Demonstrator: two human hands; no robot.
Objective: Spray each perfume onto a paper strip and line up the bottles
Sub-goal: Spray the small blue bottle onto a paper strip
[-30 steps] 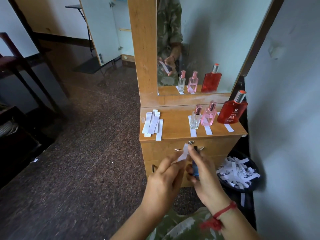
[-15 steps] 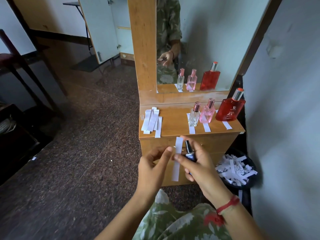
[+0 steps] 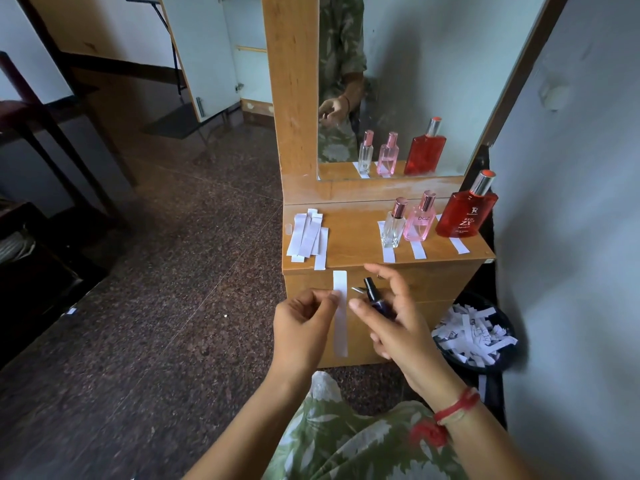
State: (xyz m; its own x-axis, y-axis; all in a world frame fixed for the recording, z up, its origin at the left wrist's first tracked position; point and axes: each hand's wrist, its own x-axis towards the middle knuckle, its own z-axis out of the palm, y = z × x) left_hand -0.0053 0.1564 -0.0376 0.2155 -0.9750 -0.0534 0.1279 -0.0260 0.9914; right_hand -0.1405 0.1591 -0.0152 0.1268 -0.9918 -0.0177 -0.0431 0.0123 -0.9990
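Swung down from beside the nozzle a second ago, the paper strip [image 3: 340, 317] now hangs upright just left of the dark blue bottle [image 3: 374, 296].
The left hand [image 3: 301, 329] pinches the strip near its top with its fingers. The right hand [image 3: 403, 329] curls its fingers round the bottle, index finger lifted above the cap. On the desk [image 3: 353, 237] the clear bottle [image 3: 393, 226], pink bottle [image 3: 419, 221] and red bottle [image 3: 464, 213] stand in a row, each on a strip.

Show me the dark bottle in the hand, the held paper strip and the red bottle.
dark bottle [image 3: 378, 300]: head view, upper body.
held paper strip [image 3: 340, 327]: head view, middle part.
red bottle [image 3: 465, 216]: head view, labelled front.
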